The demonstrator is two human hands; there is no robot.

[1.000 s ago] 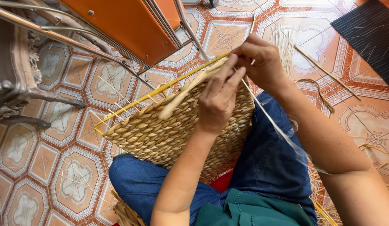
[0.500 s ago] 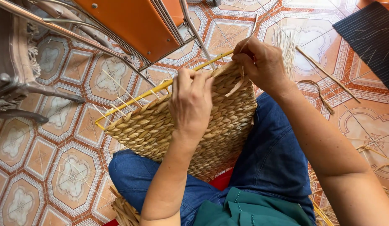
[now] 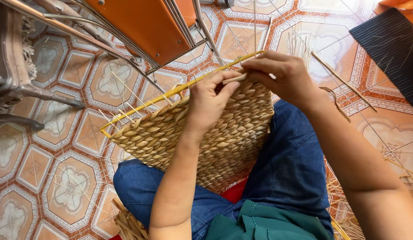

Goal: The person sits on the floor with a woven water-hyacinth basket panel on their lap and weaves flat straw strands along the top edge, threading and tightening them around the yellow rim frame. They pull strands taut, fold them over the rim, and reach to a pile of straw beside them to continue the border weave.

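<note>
Running lower-left to upper-right, woven basket (image 3: 202,138) meets both hands (image 3: 206,100) (image 3: 282,75).

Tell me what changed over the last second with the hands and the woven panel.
The left hand dropped from the strand to the weave, then rose again; its fingertips now pinch the pale strand at the top edge beside the right hand, which stayed there gripping. The long loose strand end seen earlier is now tucked short. The woven panel, its yellow frame rod and the orange chair stayed put.

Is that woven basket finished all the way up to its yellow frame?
Not finished. The basket weave stops short of the yellow frame, with bare thin spokes showing between them on the left.
</note>
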